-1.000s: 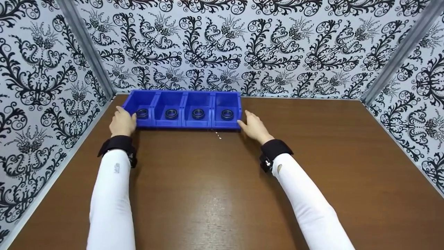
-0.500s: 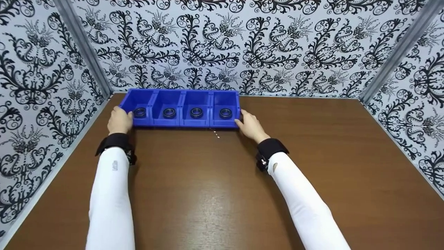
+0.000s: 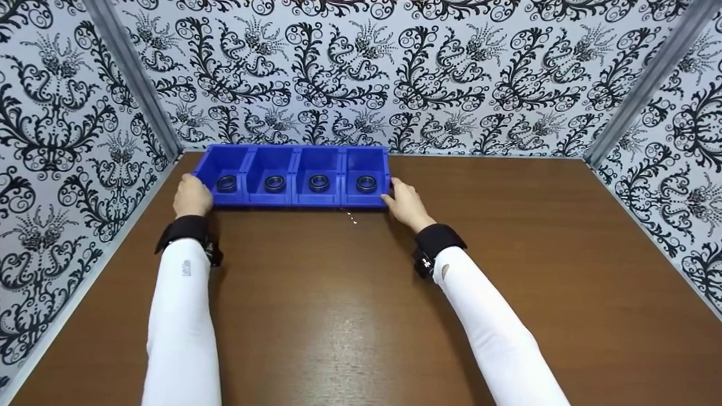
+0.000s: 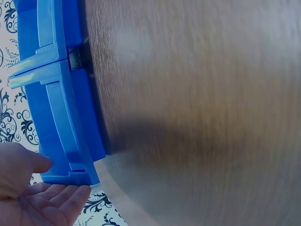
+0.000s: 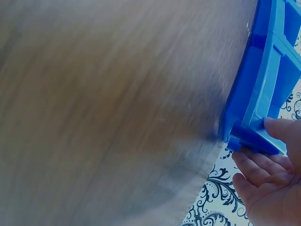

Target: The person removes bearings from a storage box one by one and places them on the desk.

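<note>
A row of joined blue storage bins (image 3: 271,198) stands on the brown table, close to the back wall. Each bin holds one dark ring-shaped bearing (image 3: 319,182). My left hand (image 3: 192,195) grips the row's left end; in the left wrist view its thumb (image 4: 41,163) reaches over the bin's rim while the fingers lie against the outer wall. At the opposite end, my right hand (image 3: 407,204) holds the last bin's front corner. In the right wrist view, the thumb (image 5: 278,127) touches the front edge and the fingers rest along the outside wall.
Patterned panels (image 3: 361,67) enclose the table (image 3: 350,293) at the back and both sides, with grey metal posts (image 3: 132,79) at the corners. A few small white specks (image 3: 351,217) lie on the table just in front of the bins.
My right hand has closed a small gap and now touches the right end of the bins. The left hand has settled onto the left end. The bins barely shift in view.
</note>
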Available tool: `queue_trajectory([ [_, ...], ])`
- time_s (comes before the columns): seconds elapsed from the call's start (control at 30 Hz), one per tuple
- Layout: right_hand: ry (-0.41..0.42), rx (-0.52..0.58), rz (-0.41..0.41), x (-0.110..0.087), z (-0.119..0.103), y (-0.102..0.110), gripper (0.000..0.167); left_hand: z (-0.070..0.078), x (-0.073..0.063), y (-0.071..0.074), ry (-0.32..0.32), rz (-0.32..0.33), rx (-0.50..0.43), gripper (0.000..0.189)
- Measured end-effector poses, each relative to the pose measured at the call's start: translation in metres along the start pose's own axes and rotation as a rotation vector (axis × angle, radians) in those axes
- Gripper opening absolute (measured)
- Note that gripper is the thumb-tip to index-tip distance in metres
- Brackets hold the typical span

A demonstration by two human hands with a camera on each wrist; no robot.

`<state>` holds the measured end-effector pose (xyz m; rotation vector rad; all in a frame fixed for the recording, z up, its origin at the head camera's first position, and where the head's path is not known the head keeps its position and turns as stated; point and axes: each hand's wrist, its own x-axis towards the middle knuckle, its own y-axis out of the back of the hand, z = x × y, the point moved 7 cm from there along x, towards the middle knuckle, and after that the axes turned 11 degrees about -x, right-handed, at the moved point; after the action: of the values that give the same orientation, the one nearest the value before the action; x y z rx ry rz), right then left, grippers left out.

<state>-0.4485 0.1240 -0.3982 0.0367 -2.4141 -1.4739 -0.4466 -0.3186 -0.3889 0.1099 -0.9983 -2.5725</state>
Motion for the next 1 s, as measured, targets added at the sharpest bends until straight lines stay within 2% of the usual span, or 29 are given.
queue_trajectory([
  [0.23,0.014,-0.034,0.009,0.000,-0.001,0.002,0.042,-0.001,0.001,0.004,-0.008,0.029,0.004,0.042],
  [0.6,0.014,-0.032,0.002,-0.003,0.005,0.006,0.042,-0.006,0.000,0.010,-0.028,0.077,-0.007,0.041],
  [0.8,0.004,-0.027,-0.009,-0.007,0.011,0.007,0.044,-0.007,-0.001,0.011,-0.060,0.110,-0.015,0.041],
  [1.0,0.005,0.001,-0.014,-0.010,0.014,0.010,0.044,-0.010,-0.003,0.011,-0.078,0.120,-0.017,0.038],
])
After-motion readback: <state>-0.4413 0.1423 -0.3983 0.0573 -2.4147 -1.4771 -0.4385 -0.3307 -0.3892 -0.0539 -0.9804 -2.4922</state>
